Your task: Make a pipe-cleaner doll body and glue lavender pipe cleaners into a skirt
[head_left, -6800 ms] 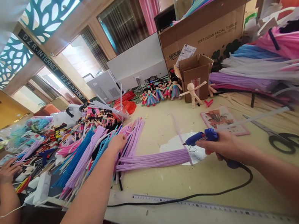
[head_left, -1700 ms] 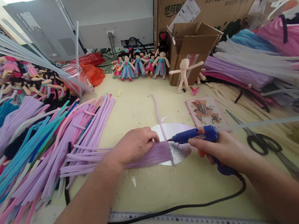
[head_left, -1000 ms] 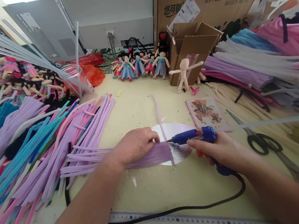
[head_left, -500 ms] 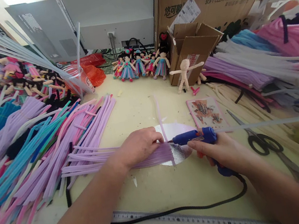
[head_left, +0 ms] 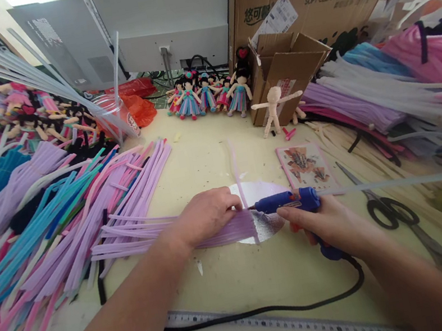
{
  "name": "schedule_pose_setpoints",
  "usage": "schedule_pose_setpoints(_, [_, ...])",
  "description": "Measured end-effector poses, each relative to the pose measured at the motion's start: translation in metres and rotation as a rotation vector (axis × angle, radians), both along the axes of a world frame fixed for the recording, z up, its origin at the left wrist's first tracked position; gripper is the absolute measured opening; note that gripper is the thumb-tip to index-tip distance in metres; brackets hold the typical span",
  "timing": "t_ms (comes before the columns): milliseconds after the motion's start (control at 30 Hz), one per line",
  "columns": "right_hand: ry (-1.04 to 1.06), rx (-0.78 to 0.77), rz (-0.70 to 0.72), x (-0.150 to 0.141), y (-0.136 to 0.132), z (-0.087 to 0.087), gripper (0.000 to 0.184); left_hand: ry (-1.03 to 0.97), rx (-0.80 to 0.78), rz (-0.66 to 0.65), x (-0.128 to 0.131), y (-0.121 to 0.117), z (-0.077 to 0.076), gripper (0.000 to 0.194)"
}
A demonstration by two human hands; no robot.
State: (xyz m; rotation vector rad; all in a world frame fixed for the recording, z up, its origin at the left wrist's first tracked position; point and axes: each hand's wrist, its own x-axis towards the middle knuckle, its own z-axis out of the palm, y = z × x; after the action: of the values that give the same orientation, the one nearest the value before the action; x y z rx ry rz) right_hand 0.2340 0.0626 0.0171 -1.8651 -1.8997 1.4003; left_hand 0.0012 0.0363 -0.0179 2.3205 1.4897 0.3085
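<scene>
My right hand is closed round a blue hot glue gun, with a long translucent glue stick running out of its back. The gun's nozzle meets the end of a flat row of purple pipe cleaners. My left hand presses on that row, fingers pinched at its upper edge near the nozzle. One purple pipe cleaner lies crosswise at the row's end and sticks out away from me. Beneath them is a round silver mat. What sits between my left fingertips is partly hidden.
Loose pipe cleaners cover the left side, more bundles the right. Scissors lie right of my right hand. A black cord crosses a ruler in front. Small dolls and an open carton stand behind.
</scene>
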Motion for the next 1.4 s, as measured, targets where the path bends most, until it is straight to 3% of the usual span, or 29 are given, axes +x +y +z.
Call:
schedule_pose_setpoints(900, [-0.069, 0.003, 0.03, 0.0002, -0.0012, 0.001, 0.031, 0.023, -0.027, 0.01, 0.0022, 0.0014, 0.0012, 0.019])
schedule_pose_setpoints(1400, [-0.003, 0.003, 0.038, 0.0026, 0.0002, -0.0002, 0.03, 0.007, 0.0, 0.009, 0.0004, 0.0014, -0.0027, 0.02])
